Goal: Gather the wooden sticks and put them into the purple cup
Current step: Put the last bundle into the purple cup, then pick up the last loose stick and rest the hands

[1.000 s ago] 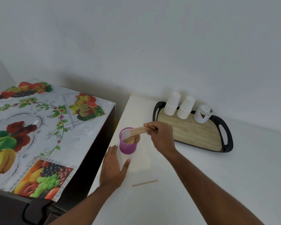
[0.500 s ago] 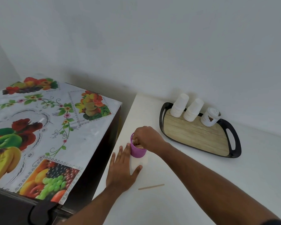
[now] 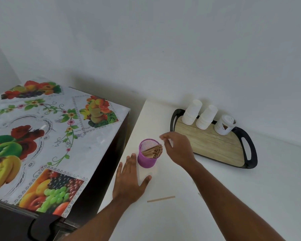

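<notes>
Head cam: purple cup [image 3: 147, 156] stands upright on the white counter [image 3: 189, 214], a bundle of wooden sticks [image 3: 154, 150] leaning inside it. Right hand [image 3: 178, 148] hovers just beside the cup's rim, fingers loosely spread, holding nothing. Left hand [image 3: 129, 181] lies flat w/ fingers splayed, fingertips near the cup's base. One stray stick [image 3: 161, 199] lies on the counter, near the left hand. Tray [image 3: 214, 145] w/ white cup stacks [image 3: 192, 112] sits behind.
</notes>
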The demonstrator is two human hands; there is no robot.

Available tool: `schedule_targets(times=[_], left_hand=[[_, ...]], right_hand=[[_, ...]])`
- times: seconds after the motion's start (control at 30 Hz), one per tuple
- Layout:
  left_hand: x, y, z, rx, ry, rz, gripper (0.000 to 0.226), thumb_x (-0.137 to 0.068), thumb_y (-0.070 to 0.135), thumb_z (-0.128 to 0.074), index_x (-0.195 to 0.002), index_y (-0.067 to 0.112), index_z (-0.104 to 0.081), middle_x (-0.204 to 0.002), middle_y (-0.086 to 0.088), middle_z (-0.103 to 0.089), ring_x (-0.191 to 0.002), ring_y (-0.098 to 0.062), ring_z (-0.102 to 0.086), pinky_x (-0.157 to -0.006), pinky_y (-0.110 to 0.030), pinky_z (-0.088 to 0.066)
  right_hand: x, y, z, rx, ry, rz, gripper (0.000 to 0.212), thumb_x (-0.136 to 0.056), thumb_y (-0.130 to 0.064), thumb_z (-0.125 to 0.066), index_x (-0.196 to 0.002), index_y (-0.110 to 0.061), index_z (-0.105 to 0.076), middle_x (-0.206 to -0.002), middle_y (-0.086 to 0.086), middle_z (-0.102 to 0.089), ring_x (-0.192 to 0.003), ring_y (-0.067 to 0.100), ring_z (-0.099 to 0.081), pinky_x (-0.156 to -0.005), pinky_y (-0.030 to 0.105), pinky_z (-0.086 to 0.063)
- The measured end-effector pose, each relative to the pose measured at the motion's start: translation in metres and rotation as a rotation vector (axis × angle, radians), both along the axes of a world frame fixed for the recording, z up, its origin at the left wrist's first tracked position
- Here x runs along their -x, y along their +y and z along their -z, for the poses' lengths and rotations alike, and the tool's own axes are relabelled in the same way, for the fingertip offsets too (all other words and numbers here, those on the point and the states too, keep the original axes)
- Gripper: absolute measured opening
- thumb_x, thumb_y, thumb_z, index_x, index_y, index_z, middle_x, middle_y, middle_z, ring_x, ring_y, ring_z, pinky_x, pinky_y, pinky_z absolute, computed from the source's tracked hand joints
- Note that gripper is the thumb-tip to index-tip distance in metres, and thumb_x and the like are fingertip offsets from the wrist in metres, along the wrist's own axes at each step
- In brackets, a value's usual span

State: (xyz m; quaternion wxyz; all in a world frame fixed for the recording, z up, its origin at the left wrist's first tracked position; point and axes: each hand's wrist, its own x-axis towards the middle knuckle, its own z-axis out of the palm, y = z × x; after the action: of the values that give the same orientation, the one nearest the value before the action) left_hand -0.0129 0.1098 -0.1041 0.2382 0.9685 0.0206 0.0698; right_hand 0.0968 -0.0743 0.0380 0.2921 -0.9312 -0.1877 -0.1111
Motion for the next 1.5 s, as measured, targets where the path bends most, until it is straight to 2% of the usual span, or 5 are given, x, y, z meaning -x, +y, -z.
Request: schedule_targets(times=[0.23, 0.43, 0.8, 1.2, 1.5], left_hand=[[0.004, 0.002, 0.002, -0.046, 0.045, 0.037, 0.090, -0.096, 0.073, -0.025, -0.161, 0.012, -0.010, -0.169, -0.004, -0.011, -0.156, -0.016, -0.001, -0.127, -0.038, -0.003], [0.025, -0.002, -0.003, -0.098, 0.082, 0.104, 0.087, -0.097, 0.066, -0.006, -0.160, 0.006, -0.010, -0.169, -0.009, -0.007, -0.156, -0.021, 0.002, -0.127, -0.037, 0.000], [0.073, -0.057, -0.003, -0.248, 0.172, 0.334, 0.084, -0.096, 0.069, -0.002, -0.160, 0.014, 0.009, -0.166, -0.003, 0.024, -0.151, -0.017, 0.028, -0.125, -0.038, 0.005], [0.059, -0.153, -0.012, -0.274, 0.206, 0.575, 0.089, -0.097, 0.069, -0.012, -0.157, 0.010, 0.017, -0.164, -0.006, 0.030, -0.150, -0.019, 0.031, -0.127, -0.041, 0.003], [0.034, -0.150, -0.018, -0.013, 0.108, 0.636, 0.087, -0.100, 0.044, -0.047, -0.160, 0.014, 0.009, -0.167, 0.004, 0.021, -0.153, -0.013, 0.021, -0.127, -0.042, -0.004]], right_hand=[[0.031, -0.076, 0.072, 0.183, 0.171, 0.255, 0.027, -0.101, -0.025, -0.059, -0.126, -0.021, -0.067, -0.134, -0.001, -0.063, -0.130, 0.022, -0.054, -0.105, 0.033, -0.044], [0.063, -0.119, 0.111, 0.430, 0.410, 0.101, 0.065, -0.110, -0.044, -0.031, -0.165, -0.015, -0.010, -0.173, -0.002, -0.002, -0.160, 0.016, 0.002, -0.130, 0.041, -0.008], [0.135, -0.174, 0.104, 0.086, 0.149, 0.138, 0.043, -0.106, -0.034, -0.050, -0.146, -0.022, -0.056, -0.153, -0.010, -0.052, -0.143, 0.009, -0.047, -0.117, 0.037, -0.042], [0.172, -0.214, 0.130, 0.369, 0.340, 0.251, 0.075, -0.102, -0.058, -0.008, -0.165, -0.016, -0.005, -0.172, -0.003, 0.008, -0.158, 0.013, 0.016, -0.130, 0.042, 0.000], [0.168, -0.218, 0.115, 0.111, 0.245, 0.056, 0.058, -0.107, -0.042, -0.044, -0.159, -0.017, -0.035, -0.170, -0.006, -0.022, -0.158, 0.006, -0.007, -0.130, 0.042, -0.015]])
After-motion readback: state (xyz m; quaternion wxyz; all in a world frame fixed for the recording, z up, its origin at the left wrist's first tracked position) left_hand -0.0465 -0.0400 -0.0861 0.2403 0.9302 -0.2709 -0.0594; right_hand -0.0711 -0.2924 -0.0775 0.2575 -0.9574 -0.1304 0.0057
